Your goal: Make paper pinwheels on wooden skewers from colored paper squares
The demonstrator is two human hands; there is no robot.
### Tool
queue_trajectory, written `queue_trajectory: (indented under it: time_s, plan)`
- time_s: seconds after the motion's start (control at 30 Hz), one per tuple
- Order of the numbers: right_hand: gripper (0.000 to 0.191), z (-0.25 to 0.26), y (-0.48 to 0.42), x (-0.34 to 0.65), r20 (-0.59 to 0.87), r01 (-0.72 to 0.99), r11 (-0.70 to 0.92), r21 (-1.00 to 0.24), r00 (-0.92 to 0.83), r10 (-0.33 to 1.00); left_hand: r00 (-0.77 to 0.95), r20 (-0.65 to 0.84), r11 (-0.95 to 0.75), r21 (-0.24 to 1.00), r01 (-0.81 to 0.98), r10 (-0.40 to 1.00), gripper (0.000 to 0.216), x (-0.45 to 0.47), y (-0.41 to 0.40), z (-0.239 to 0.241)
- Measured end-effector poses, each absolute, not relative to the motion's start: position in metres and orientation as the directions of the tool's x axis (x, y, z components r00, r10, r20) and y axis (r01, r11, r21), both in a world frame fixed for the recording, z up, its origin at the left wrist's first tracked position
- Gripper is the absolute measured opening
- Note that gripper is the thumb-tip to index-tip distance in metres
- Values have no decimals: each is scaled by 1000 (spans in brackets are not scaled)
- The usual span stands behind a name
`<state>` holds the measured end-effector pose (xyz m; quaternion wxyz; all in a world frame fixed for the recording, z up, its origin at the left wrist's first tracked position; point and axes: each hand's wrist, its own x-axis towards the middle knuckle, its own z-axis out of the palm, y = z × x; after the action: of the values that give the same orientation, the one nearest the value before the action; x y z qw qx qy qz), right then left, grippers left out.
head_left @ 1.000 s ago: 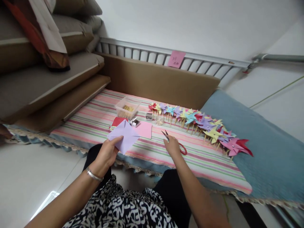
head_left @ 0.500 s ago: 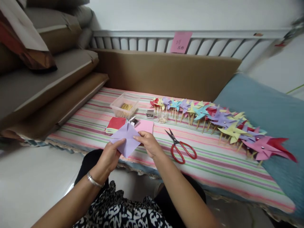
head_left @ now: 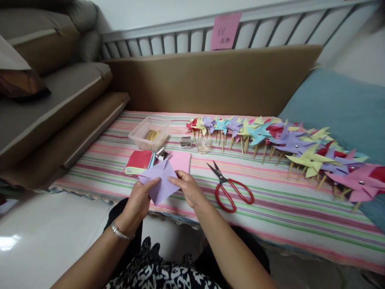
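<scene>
A square of purple paper [head_left: 162, 185] with slits cut in from its corners is held between both hands above the near edge of the striped cloth. My left hand [head_left: 142, 196] pinches its left side, thumb on top. On the right side, my right hand [head_left: 187, 185] grips the paper between thumb and fingers. Just beyond the paper lie a stack of coloured paper [head_left: 138, 160] with red on top, pink paper [head_left: 181, 161] and a small open box [head_left: 162, 155]. Red-handled scissors [head_left: 230, 188] rest to the right, blades apart.
Finished paper pinwheels [head_left: 296, 146] on sticks stand in a long row at the right. A clear plastic tub [head_left: 135, 138] holds short sticks. Near it are a small metal-filled box [head_left: 185, 142] and a clear cup [head_left: 203, 147]. A cardboard panel [head_left: 207, 84] closes off the back.
The camera view has shifted and tilted slightly. Both hands keep their hold on the purple paper, which is turned a little.
</scene>
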<state>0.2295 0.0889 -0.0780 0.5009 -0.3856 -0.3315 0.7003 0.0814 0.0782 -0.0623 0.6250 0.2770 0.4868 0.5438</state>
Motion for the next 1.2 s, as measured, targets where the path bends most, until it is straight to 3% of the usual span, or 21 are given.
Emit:
queue_trajectory:
  time_s: [0.27,0.37,0.43,0.47,0.53,0.6,0.67,0.77,0.87,0.93,1.2]
  plan:
    - [28,-78,94,246,-135,-404,-188,-895,-158,978,28,-253,254,961,-107,967,36,89,73,-62]
    - [21,-81,95,246,-79,-380,-70,-922,9,997,-67,-85,85,996,-9,994,34,83,69,-58]
    - [15,-79,93,248,58,-232,103,-967,194,979,-177,46,-43,999,22,983,31,77,65,-54]
    - [13,-78,90,249,168,-113,203,-973,260,951,-204,52,-53,999,0,978,29,74,63,-51]
    - [9,-74,84,249,432,133,411,-902,262,863,-103,-132,115,982,-152,986,33,69,58,-44]
    - [10,-72,78,245,650,283,602,-747,123,750,165,-376,411,846,-340,912,42,66,55,-37]
    - [16,-74,72,239,765,342,728,-594,-41,643,359,-445,571,671,-473,820,48,65,54,-32]
    - [20,-81,69,228,804,369,807,-461,-211,556,345,-397,526,600,-603,850,41,66,58,-30]
    - [30,-90,69,221,804,365,844,-394,-309,509,178,-414,425,643,-637,893,21,70,64,-33]
    - [34,-94,71,218,802,368,857,-359,-348,486,61,-436,364,658,-659,898,21,72,67,-36]
    - [27,-99,70,209,806,495,806,-325,-301,510,-48,-400,245,646,-723,915,21,71,72,-43]
